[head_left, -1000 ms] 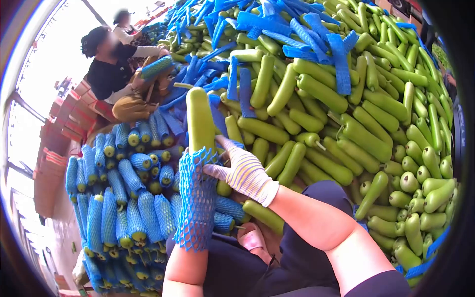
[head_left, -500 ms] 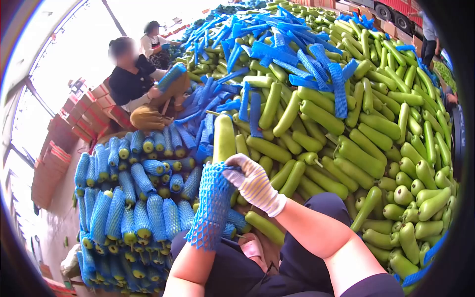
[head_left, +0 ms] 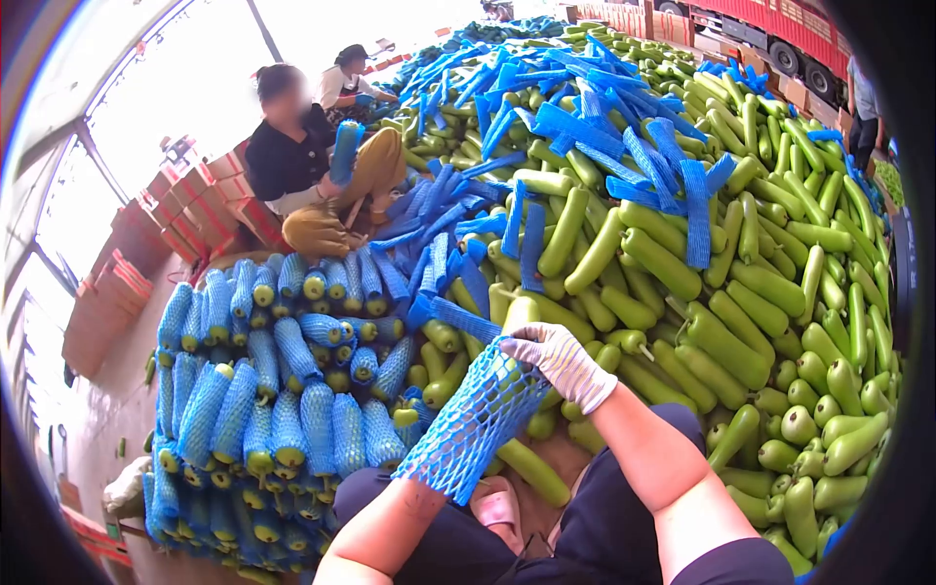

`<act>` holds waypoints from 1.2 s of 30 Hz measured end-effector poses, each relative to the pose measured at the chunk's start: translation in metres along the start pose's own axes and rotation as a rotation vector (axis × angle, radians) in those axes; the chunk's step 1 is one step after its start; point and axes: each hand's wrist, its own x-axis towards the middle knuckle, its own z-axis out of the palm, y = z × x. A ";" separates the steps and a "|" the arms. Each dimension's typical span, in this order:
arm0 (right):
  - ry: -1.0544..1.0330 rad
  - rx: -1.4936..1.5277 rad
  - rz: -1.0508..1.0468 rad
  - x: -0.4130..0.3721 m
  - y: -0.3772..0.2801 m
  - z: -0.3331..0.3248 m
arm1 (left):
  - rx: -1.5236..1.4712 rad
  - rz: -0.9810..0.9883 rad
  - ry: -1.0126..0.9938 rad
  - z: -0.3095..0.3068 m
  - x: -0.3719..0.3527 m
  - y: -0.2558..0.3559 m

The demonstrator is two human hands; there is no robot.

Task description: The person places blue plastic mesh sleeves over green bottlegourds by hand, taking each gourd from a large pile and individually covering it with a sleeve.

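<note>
A blue foam net sleeve [head_left: 468, 429] is stretched over my left hand [head_left: 502, 375] and wrist. That hand's fingers are mostly hidden by the mesh, but they grip a pale green bottle gourd [head_left: 523, 312], whose end shows above the sleeve's upper opening. My right hand [head_left: 567, 363], in a striped white glove, pinches the sleeve's upper edge beside the gourd. Below my hands, another bare gourd [head_left: 534, 472] lies between my legs.
Stacked sleeved gourds [head_left: 317, 424] stand at my left. A large heap of bare gourds [head_left: 721, 331] fills the front and right, with loose blue sleeves [head_left: 585, 127] on top. A co-worker [head_left: 292, 146] sits at the left holding a sleeved gourd; cartons [head_left: 195, 210] stand behind.
My hands have moved right in the view, and the sleeve now leans right. Less of the gourd shows above it. The co-worker's sleeved gourd has become more upright. The whole view has shifted.
</note>
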 end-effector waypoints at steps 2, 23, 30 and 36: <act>0.003 0.021 0.046 0.001 -0.003 -0.008 | 0.045 0.031 0.033 0.002 -0.002 0.001; 0.353 0.105 -0.465 0.027 0.010 -0.064 | -2.125 -0.553 0.182 0.038 -0.047 -0.014; -0.177 0.644 0.080 -0.010 0.014 -0.002 | -1.174 -0.404 0.070 0.020 -0.029 0.005; -0.270 0.620 0.176 -0.005 0.006 -0.028 | -1.327 -0.563 -0.413 -0.043 -0.034 -0.021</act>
